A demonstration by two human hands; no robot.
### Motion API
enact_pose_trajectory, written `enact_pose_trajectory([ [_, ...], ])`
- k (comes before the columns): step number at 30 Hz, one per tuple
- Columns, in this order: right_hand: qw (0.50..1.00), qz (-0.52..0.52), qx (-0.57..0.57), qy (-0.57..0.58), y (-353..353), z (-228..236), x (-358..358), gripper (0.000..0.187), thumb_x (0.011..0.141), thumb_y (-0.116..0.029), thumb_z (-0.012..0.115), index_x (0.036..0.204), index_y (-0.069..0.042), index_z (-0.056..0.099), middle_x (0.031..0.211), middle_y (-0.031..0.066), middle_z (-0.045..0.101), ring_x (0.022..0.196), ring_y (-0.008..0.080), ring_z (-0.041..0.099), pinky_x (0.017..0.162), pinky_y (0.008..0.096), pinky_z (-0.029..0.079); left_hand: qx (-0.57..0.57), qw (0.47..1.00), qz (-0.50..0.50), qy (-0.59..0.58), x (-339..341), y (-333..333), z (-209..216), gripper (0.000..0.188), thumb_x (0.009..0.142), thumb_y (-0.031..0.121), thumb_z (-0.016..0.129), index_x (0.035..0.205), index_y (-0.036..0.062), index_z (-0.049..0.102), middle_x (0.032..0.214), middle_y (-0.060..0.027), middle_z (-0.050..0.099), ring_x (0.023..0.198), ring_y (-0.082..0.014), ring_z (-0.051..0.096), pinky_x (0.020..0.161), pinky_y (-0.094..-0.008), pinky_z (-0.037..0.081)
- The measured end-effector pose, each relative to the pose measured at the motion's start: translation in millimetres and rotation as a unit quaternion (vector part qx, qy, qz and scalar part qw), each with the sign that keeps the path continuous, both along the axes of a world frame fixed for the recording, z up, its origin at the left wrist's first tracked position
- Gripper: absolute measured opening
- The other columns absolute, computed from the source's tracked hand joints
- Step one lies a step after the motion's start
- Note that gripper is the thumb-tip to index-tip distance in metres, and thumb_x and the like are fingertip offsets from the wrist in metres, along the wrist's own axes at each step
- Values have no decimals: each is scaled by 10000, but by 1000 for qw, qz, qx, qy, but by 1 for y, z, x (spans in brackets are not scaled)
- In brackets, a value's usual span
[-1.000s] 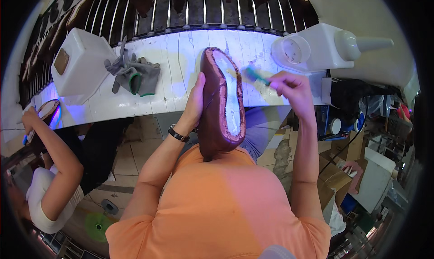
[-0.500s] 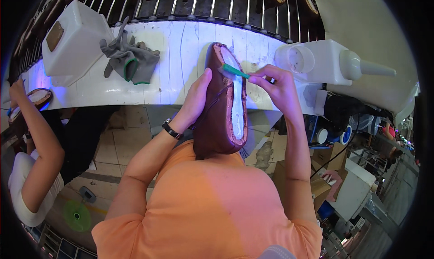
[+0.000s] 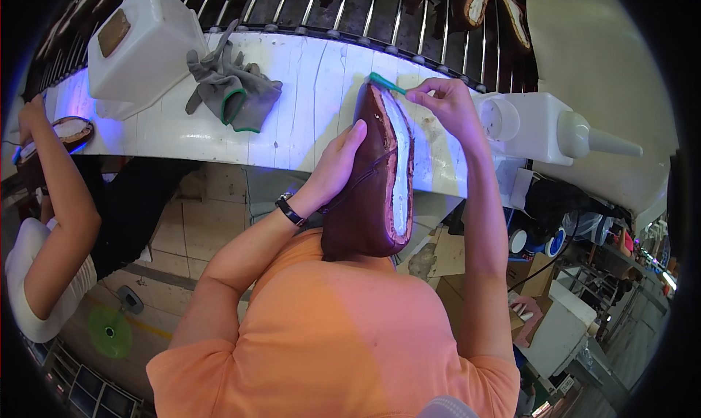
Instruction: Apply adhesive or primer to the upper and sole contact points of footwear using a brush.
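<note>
A dark brown leather shoe upper (image 3: 359, 217) stands tilted in front of my body, toe pointing away and heel end against my shirt. Its underside faces right, with a rough tan rim around a whitish strip down the middle. My left hand (image 3: 337, 164) is wrapped around the shoe's left side, thumb up along it; most of its fingers are hidden behind the shoe. My right hand (image 3: 447, 105) pinches the handle of a small green brush (image 3: 387, 83). The brush head is at the toe tip.
Grey gloves (image 3: 237, 97) and a white plastic container (image 3: 142, 49) are on the white bench (image 3: 307, 75) at left. At right lies a white bottle (image 3: 537, 126) beside a clear cup (image 3: 499, 120). Behind runs a roller rack (image 3: 365, 5) with more shoes. Another person's arm (image 3: 62, 199) works at far left.
My right hand has moved the brush from the forepart of the underside up to the toe tip. The shoe has turned slightly, and the whole view has shifted a little.
</note>
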State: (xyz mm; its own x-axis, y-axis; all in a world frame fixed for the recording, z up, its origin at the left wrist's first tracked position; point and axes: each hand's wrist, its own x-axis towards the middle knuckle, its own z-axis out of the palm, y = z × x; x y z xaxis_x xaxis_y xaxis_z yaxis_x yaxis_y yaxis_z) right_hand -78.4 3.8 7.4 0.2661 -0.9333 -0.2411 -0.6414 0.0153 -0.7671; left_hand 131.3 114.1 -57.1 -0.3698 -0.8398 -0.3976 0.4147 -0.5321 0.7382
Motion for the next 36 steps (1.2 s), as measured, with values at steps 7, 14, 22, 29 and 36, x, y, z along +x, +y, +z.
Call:
enact_pose_trajectory([
  [7,992,109,52,-44,10,21,-20,125,783,-167,773,821,-52,742,605,-43,574,553,36,384,499,237,281,12,1000,-3,23,2,-1,6,557,1031,396,383,1347,-58,447,1272,-83,560,1129,-116,515,1006,-259,369],
  [14,982,132,126,-44,44,46,-32,107,785,-144,769,829,-51,739,697,-9,648,621,52,468,564,235,349,16,1000,-2,10,0,-1,5,575,1029,394,386,1367,-70,419,1311,-93,533,1164,-124,497,1028,-261,354],
  [22,957,191,154,-157,100,76,-21,82,792,-90,749,841,-25,737,783,49,691,742,107,622,704,268,487,17,1000,1,1,0,0,5,585,1026,415,384,1356,-66,435,1296,-91,545,1148,-123,507,1024,-262,360],
  [29,998,-15,59,-27,88,54,-22,149,795,-126,750,837,13,722,727,23,650,660,80,515,586,237,373,22,1000,9,12,-3,0,14,561,1026,423,379,1302,-52,492,1227,-77,588,1091,-118,541,994,-267,388],
  [36,975,127,126,-133,115,85,-29,137,765,-99,777,852,-5,729,765,49,674,688,113,580,633,258,432,2,999,-18,49,-5,-3,-2,551,1027,430,340,1305,-24,484,1207,-117,604,1037,-160,604,949,-302,462],
])
